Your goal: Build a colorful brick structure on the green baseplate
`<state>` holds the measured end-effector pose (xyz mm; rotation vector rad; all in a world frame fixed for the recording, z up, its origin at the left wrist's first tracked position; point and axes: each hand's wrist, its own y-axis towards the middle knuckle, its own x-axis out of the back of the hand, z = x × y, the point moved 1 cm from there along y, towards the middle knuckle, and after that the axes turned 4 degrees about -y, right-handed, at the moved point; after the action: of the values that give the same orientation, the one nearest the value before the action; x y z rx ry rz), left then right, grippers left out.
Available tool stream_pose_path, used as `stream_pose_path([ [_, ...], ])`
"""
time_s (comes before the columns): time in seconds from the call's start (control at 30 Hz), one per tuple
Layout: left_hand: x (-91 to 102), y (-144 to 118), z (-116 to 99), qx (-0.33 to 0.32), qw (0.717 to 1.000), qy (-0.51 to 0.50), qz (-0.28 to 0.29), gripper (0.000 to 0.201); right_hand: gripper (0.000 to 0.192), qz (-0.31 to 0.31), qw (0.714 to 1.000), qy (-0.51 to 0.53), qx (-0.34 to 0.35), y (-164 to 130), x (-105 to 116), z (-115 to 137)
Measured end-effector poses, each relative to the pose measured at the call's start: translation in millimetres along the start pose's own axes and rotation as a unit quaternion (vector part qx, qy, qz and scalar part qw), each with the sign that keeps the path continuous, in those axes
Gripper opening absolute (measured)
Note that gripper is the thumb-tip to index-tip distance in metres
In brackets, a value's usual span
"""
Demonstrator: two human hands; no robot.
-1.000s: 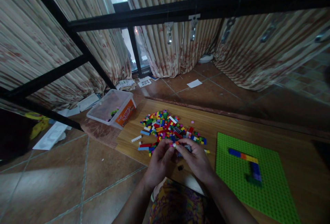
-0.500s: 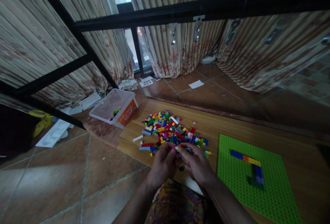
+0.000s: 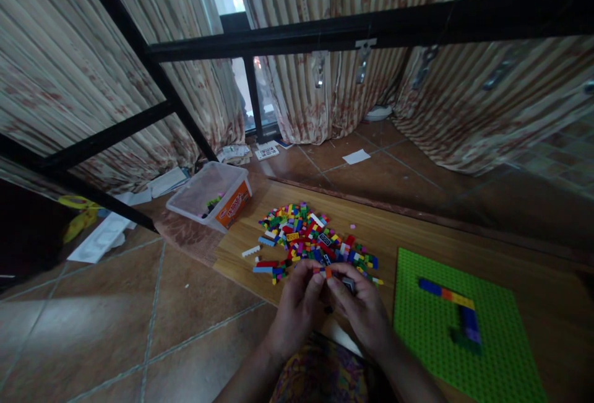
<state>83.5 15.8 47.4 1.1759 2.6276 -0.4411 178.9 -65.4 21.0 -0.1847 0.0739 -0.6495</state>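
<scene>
- Biggest thing in front of me: the long light wooden board lying on the brown tiled floor, running from centre frame off to the right edge.
- On it at lower right sits the bright green studded square baseplate, flat, and it carries an L-shaped run of blue, orange, yellow and purple bricks pressed onto its studs.
- Upper left of the board, half off its corner, there's the clear plastic storage tub with the orange label, tilted a little, a few bricks left inside.
- Middle of the frame: the loose heap of small multicoloured plastic bricks, spread on the wood just above my hands; one white brick strip lies apart at its left.
- Now the hands, low centre. My left hand and my right hand meet fingertip to fingertip, both pinched narrow on one tiny stack of small bricks with an orange piece showing, held just above the near edge of the heap.
- I'd call this the joining step: I'm squeezing small pieces together in the air, not yet on the plate.
- Next, I reckon, it wants a firm, square press so the studs seat, then a carry right to the baseplate, lined up with that L-shaped run.
</scene>
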Motion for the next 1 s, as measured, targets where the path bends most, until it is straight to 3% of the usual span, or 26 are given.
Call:
stream_pose_path([
  [0.3, -8.7, -20, -23, -0.057, 0.994, 0.091, 0.019, 0.017, 0.030, -0.050, 0.998, 0.050, -0.004, -22, -8, 23],
  [0.6, -13.1, -26, -11, -0.069, 0.996, 0.056, -0.032, 0.021, 0.037, -0.048, 0.975, 0.204, -0.070, -28, -13, 18],
  [0.7, -13.6, -21, -10, -0.028, 0.999, -0.004, -0.034, 0.021, 0.038, -0.060, 0.971, 0.217, -0.076, -26, -16, 16],
  [0.8, -10.7, -12, -7, 0.032, 0.994, -0.097, -0.037, 0.025, 0.039, -0.070, 0.984, 0.148, -0.069, -17, -13, 14],
  [0.87, -6.2, -6, -4, 0.059, 0.985, -0.154, -0.044, 0.028, 0.036, -0.092, 0.995, 0.022, -0.032, -7, -6, 11],
  [0.93, -0.9, -2, -1, 0.084, 0.974, -0.204, -0.053, 0.030, 0.031, -0.107, 0.984, -0.141, 0.019, 3, 1, 6],
  [1.0, 3.6, 1, 3, 0.113, 0.960, -0.248, -0.059, 0.029, 0.029, -0.100, 0.953, -0.280, 0.060, 11, 5, -3],
])
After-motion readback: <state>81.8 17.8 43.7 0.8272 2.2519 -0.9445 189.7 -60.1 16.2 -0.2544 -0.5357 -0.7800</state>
